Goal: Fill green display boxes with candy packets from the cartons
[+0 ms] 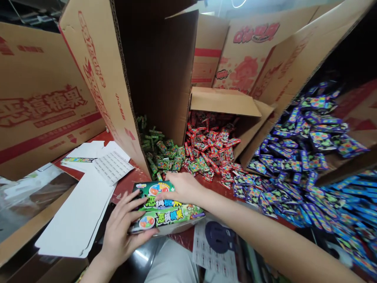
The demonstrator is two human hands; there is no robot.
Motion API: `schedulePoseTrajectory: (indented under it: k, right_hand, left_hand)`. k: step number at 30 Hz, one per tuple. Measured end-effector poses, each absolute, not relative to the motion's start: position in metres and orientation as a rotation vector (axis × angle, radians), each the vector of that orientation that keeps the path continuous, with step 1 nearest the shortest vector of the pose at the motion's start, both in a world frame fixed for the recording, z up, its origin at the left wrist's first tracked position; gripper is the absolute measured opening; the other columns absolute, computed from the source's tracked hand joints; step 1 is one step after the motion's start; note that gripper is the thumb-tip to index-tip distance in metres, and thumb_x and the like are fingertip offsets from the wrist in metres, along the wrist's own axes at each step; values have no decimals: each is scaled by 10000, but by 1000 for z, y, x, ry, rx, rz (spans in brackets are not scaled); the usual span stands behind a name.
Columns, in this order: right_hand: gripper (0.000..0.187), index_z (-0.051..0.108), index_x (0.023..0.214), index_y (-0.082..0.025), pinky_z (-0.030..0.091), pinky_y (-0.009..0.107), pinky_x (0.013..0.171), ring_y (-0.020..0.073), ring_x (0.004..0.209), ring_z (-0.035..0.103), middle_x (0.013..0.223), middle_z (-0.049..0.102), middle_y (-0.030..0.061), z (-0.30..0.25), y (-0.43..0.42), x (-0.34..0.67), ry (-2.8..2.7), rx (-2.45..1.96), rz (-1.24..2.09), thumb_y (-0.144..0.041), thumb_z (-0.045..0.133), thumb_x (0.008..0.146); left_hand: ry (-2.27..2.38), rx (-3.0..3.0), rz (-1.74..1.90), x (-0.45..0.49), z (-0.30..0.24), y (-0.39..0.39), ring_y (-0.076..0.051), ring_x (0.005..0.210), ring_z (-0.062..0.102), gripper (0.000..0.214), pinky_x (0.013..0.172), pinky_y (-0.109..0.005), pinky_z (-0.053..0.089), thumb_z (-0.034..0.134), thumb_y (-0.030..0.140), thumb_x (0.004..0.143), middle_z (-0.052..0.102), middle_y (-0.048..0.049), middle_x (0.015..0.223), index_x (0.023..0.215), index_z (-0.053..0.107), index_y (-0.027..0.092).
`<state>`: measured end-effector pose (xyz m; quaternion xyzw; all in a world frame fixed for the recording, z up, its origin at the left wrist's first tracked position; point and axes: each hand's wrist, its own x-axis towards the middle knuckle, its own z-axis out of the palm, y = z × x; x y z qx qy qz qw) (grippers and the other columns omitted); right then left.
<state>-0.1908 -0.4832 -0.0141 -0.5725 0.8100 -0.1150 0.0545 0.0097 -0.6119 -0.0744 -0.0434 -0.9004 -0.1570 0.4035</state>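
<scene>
A green and black printed candy box (174, 215) rests at the table's near edge, in front of my body. My left hand (120, 225) grips its left end, with the fingers over the top and the thumb along the lower front. Across the top lies my right hand (183, 189), its thumb on the lid and its other fingers reaching over the back edge, where their tips are hidden. Just behind the box are small green-wrapped candies (167, 154), spilling from a tall open carton (156, 74). Red-wrapped candies (210, 143) lie beyond my right hand.
Flat white card blanks (73, 214) and a label sheet (113, 167) lie at left. Purple-wrapped candies (291, 157) and blue-wrapped candies (353, 200) are heaped at right. Another label sheet (213, 251) is near my lap. A large carton (41, 98) stands at far left.
</scene>
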Motion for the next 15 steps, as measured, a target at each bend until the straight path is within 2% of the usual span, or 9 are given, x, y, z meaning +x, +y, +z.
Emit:
schedulePoseTrajectory:
  k: [3,6,8,11,15]
  right_hand:
    - [726,643,1019,-187,462,320,708,300,911,684,975,730,101,-13,-484,-193,2446,-1680,-379,-808,520,665]
    - [708,641,1060,-210,471,333,734,301,928,684,1001,731,94,-13,-486,-196,2442,-1665,-380,-796,523,680]
    - [712,647,1059,-212,471,334,726,299,915,687,1002,731,101,-12,-486,-196,2446,-1669,-339,-804,489,697]
    - [706,660,1019,-201,460,316,689,291,884,690,967,735,109,-10,-483,-195,2431,-1720,-268,-805,446,723]
    - [631,682,985,-199,431,282,644,276,853,690,902,741,95,-8,-478,-192,2336,-1828,-285,-753,507,739]
  left_hand:
    - [-2272,-210,-344,10,-71,-614,-304,1126,611,417,920,-475,521,805,266,682,711,-150,1055,995,548,168]
    - [-2346,-297,-196,10,-63,-617,-305,1128,615,329,969,-491,487,739,305,748,701,-185,1104,952,529,156]
    - [-2432,-320,-122,13,-58,-619,-304,1182,577,299,1029,-523,424,669,307,805,664,-196,1186,1003,521,138]
    - [-2539,-301,14,20,-54,-620,-286,1206,558,389,1074,-521,367,627,318,840,625,-165,1262,1155,517,117]
    - [-2548,-254,29,21,-49,-620,-260,1141,608,366,1036,-456,412,642,355,833,669,-114,1207,1134,548,169]
